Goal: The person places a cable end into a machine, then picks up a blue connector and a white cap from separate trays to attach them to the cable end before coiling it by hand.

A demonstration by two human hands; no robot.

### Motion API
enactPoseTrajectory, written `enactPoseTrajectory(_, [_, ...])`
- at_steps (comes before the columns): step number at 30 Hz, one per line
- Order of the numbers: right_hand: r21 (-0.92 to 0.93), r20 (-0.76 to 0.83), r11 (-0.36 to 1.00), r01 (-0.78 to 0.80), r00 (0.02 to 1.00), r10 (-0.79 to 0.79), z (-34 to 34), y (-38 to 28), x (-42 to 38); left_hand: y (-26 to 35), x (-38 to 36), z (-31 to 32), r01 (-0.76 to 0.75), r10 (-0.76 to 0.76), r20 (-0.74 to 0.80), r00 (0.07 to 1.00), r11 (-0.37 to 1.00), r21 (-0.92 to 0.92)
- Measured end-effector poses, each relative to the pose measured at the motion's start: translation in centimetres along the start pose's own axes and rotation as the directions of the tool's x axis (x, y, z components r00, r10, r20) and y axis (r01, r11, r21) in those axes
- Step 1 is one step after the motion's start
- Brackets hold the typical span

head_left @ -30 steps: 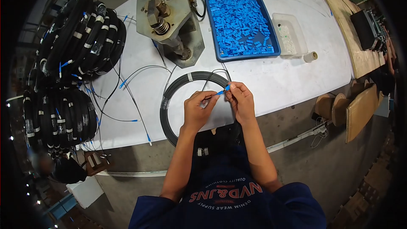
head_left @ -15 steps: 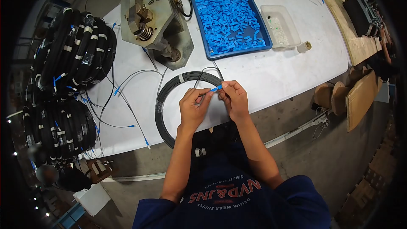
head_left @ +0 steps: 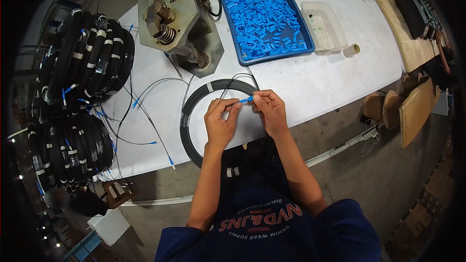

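Observation:
A small blue connector (head_left: pixel 246 100) lies between my two hands, above the far right part of a black cable coil (head_left: pixel 188 111). My left hand (head_left: pixel 221 120) pinches its left end between thumb and fingers. The fingertips of my right hand (head_left: pixel 272 111) are closed on its right end. White tape bands the coil near its top, and a loop of thin black cable rises behind my hands. Beyond the coil stands a blue tray (head_left: pixel 311 50) full of small blue pieces.
Stacked black coils (head_left: pixel 97 58) fill the left side. A metal press (head_left: pixel 182 17) stands at the back. Right of the tray are a clear bin (head_left: pixel 324 29) and a small roll (head_left: pixel 351 50). Loose cables with blue ends cross the white table (head_left: pixel 340 75). A person's arm shows far right.
The camera view has shifted slightly. My hands remain at the blue connector, with slightly more of it showing between my fingers.

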State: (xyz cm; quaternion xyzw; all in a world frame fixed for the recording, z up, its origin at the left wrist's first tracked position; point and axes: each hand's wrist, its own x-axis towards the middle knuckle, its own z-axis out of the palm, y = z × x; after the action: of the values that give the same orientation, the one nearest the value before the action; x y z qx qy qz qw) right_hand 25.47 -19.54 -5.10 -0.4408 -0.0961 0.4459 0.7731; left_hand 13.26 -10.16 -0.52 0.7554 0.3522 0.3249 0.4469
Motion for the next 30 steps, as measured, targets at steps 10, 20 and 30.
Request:
enactPoseTrajectory(10, [-0.03,-0.018,1.0,0.004,1.0,-0.005,0.28,-0.09,-0.1,0.32,-0.01,-0.05,-0.018,0.017,0.008,1.0,0.999,0.045])
enactPoseTrajectory(20, [-0.014,-0.026,1.0,0.024,0.999,-0.024,0.43,-0.08,-0.03,0.28,-0.06,-0.06,-0.026,0.025,0.047,0.999,0.999,0.023])
enactPoseTrajectory(30, [0.037,-0.045,0.999,0.027,0.999,-0.025,0.33,0.28,0.13,0.63,-0.19,0.19,-0.017,0.016,0.063,0.998,1.0,0.011])
